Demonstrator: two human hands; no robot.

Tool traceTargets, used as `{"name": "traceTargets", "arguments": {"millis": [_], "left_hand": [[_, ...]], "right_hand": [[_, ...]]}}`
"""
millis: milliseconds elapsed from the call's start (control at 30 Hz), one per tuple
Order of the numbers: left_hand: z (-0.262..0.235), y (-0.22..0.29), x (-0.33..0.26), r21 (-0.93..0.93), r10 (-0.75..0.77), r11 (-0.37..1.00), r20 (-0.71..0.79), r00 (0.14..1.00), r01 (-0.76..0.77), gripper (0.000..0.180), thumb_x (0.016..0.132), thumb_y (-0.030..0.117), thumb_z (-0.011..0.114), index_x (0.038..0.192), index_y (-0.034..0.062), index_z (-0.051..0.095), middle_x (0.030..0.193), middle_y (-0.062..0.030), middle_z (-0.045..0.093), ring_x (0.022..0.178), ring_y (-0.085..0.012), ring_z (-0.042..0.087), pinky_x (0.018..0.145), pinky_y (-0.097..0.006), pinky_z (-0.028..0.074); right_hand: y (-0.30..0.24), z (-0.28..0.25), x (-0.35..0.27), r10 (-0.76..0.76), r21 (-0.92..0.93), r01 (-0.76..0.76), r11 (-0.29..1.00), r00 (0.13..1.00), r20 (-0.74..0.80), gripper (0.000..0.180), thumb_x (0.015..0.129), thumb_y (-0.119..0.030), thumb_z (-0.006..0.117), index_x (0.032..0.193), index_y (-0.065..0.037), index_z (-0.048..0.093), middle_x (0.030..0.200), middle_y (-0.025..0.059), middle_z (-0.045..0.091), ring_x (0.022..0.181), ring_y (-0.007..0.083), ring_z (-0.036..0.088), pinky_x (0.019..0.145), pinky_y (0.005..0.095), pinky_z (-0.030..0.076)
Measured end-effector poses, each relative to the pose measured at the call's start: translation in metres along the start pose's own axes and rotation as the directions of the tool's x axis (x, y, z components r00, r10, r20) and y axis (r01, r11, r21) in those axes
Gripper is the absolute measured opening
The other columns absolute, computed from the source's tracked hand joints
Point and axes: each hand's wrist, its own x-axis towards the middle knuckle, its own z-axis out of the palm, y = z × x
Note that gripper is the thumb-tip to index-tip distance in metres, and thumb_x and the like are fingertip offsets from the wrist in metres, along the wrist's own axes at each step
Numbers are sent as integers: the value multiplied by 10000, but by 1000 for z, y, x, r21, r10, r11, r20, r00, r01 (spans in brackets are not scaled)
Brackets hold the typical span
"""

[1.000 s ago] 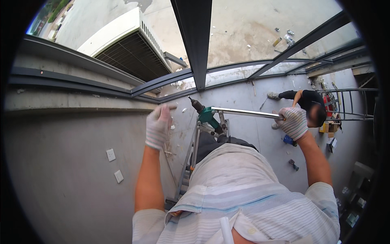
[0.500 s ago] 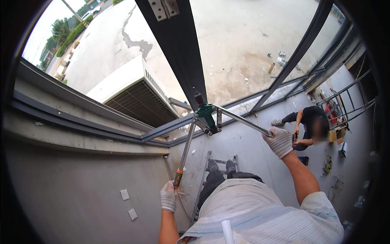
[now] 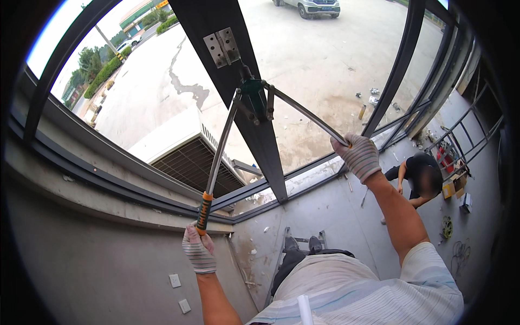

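I hold a long-handled lever riveter with a green head, its two metal arms spread wide apart. My left hand, in a striped knit glove, is closed around the orange and black grip of one arm. My right hand, gloved alike, is closed around the end of the other arm and hides its grip. The tool's nose points up beside the lower corner of a silver hinge with several holes, which lies on a dark metal post. Whether the nose touches the hinge I cannot tell.
My feet stand on a ladder. To the right a co-worker crouches near cardboard boxes, a coiled cable and metal racking. Beyond the window frame sit an outdoor air-conditioning unit and a parked vehicle.
Both hands have raised the riveter up and leftward, bringing its nose from below the hinge to beside it. The view has tilted up, showing the whole hinge. The co-worker's hands have moved lower.
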Motion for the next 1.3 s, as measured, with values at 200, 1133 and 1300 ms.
{"name": "traceTargets", "arguments": {"millis": [200, 1133, 1300], "left_hand": [[15, 18, 14, 26, 66, 998, -38, 997, -65, 417, 1071, 470, 530, 1045, 74, 657, 574, 72, 369, 429, -23, 305, 390, -215, 217], [66, 165, -22, 580, 705, 692, -417, 574, -430, 452, 1068, 431, 511, 824, 66, 621, 718, 43, 466, 598, -32, 346, 508, -198, 256], [66, 164, -20, 577, 722, 681, -427, 544, -451, 439, 1042, 475, 551, 829, 95, 598, 682, 76, 414, 559, 1, 305, 478, -169, 225]], "right_hand": [[-11, -4, 25, -35, -19, 35, 999, 999, -31, 562, 900, -623, 643, 819, -70, 704, 707, 174, 658, 732, 362, 679, 710, 434, 534], [-19, -201, 48, -474, 644, 60, 762, 730, 492, 843, 729, -224, 773, 1429, 120, 453, 950, 213, 687, 492, 135, 638, 429, 271, 568], [21, -200, 30, -538, 818, -81, 570, 715, 446, 857, 802, -327, 812, 1471, 69, 451, 916, 234, 694, 469, 102, 637, 411, 235, 570]]}}
